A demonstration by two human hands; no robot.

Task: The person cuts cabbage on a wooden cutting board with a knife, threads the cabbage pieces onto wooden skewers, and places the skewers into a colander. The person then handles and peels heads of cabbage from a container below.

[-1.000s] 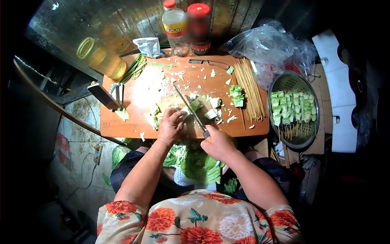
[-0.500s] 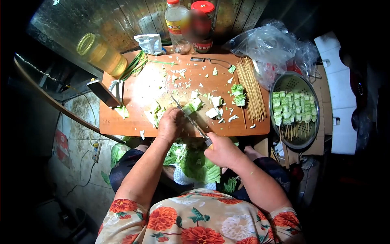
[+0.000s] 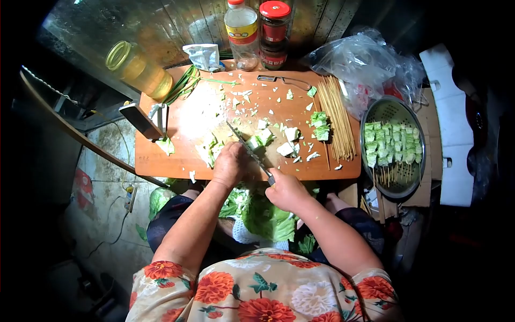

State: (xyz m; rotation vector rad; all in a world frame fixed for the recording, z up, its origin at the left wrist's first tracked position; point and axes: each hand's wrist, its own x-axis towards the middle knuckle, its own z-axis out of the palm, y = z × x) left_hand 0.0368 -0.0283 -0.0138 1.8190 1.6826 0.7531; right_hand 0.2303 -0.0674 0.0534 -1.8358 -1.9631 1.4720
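My right hand [image 3: 287, 191] is wrapped round the handle of a knife [image 3: 251, 152], whose blade points up and to the left over the wooden board [image 3: 161, 170]. Beside the blade, my left hand [image 3: 229, 163] rests with its fingers curled; whatever is under them is hidden. Green cabbage pieces [image 3: 259, 139] lie against the blade's right side. More cut cabbage [image 3: 210, 150] is left of my left hand, and white pieces [image 3: 289, 134] lie to the right. A skewer with folded cabbage [image 3: 320, 129] lies next to a bundle of bare skewers [image 3: 338, 118].
A metal colander [image 3: 394, 188] with cabbage skewers stands at the right. Along the back are a jar of yellow liquid [image 3: 140, 72], a clear bottle [image 3: 241, 35], a red-lidded jar [image 3: 274, 32] and plastic bags [image 3: 359, 61]. A phone [image 3: 140, 122] leans at the left; a peeler [image 3: 284, 80] lies behind.
The view has shifted slightly. The knife and both hands stay close together over the board, and the cabbage by the blade has moved a little apart.
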